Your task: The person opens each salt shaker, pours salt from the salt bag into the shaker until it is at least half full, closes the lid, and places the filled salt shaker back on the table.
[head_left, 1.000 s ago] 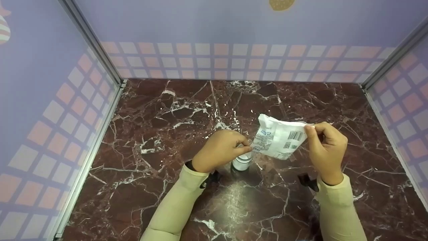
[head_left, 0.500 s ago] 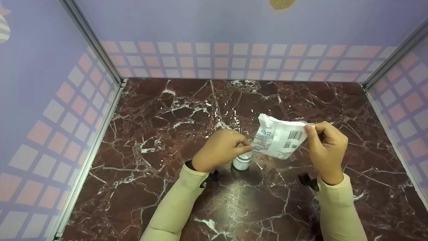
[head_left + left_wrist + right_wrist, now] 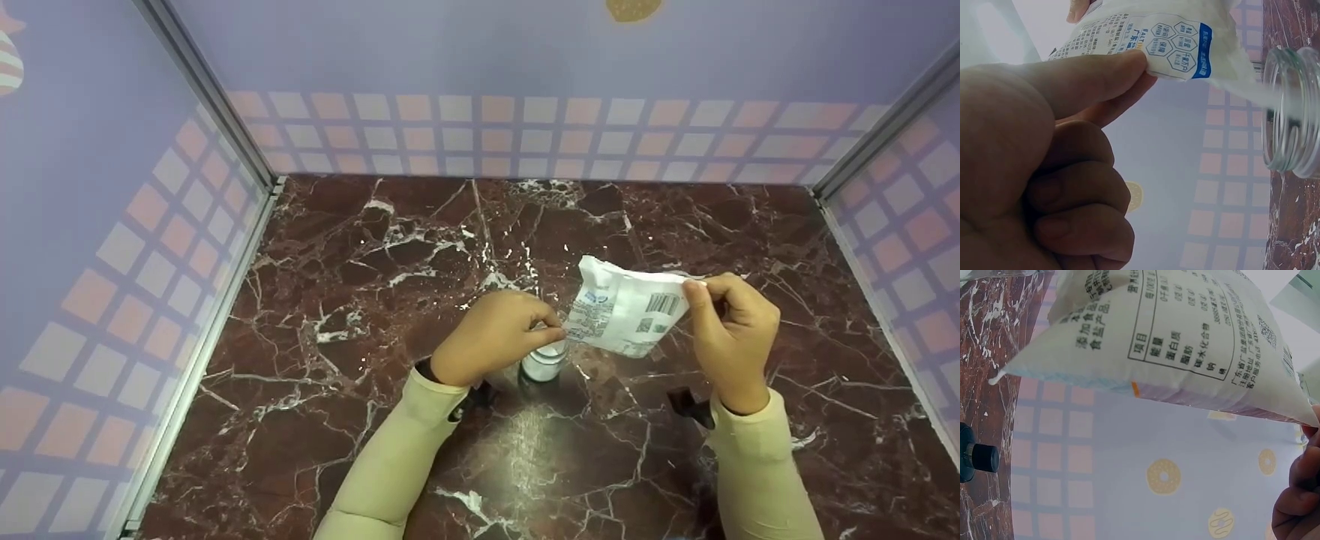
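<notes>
A white printed salt bag (image 3: 628, 311) hangs tilted between both hands, its lower left end over a clear glass jar (image 3: 541, 367). My right hand (image 3: 736, 334) pinches the bag's upper right corner between thumb and finger. With thumb and forefinger, my left hand (image 3: 496, 330) pinches the bag near its low end, right above the jar and partly covering its mouth. In the left wrist view a white stream of salt (image 3: 1261, 94) runs from the bag into the jar's threaded mouth. White contents show through the jar's side. The right wrist view shows the bag's printed underside.
The jar stands on a dark red marbled tabletop (image 3: 360, 450). White grains (image 3: 529, 262) lie scattered behind it. Lilac panels with pink and white checks (image 3: 495, 139) enclose the back and both sides. Black wrist devices stick out beneath both sleeves.
Hands, bag and jar keep practically the same places in the head view across the second.
</notes>
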### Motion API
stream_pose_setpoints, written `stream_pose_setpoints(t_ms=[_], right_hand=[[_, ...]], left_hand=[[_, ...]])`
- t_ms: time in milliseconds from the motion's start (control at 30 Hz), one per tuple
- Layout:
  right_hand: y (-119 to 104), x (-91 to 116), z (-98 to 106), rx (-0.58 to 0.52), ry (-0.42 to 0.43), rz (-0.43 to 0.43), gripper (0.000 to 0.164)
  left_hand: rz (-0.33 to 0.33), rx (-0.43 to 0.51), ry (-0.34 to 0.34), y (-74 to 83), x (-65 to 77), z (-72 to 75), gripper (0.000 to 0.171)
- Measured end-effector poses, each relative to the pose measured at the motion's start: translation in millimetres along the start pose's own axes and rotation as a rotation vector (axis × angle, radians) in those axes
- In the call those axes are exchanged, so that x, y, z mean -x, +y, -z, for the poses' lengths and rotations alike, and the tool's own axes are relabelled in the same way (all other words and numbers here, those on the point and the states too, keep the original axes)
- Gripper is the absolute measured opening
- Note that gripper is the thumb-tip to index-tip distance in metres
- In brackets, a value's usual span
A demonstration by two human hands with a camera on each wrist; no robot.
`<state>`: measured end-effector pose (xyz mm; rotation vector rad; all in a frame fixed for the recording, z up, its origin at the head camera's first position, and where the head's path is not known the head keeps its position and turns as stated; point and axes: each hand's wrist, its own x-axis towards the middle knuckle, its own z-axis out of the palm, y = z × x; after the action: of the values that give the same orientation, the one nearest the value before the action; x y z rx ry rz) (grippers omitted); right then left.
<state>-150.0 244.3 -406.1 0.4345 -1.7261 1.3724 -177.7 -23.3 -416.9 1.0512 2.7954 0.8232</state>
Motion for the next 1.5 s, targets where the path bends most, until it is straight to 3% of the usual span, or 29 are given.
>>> stream_pose_setpoints(t_ms=[1067,1500], right_hand=[[-3.3,-1.2,-0.7,0.014,-0.012,0.013,0.031],[-2.1,-1.4,0.1,0.023,-0.019,0.011,0.032]], left_hand=[[-0.009,0.009,0.023,-3.2,0.7,-2.2,0.021],[0.01,0.012,-0.007,-1.4,-0.9,-1.6,0.022]])
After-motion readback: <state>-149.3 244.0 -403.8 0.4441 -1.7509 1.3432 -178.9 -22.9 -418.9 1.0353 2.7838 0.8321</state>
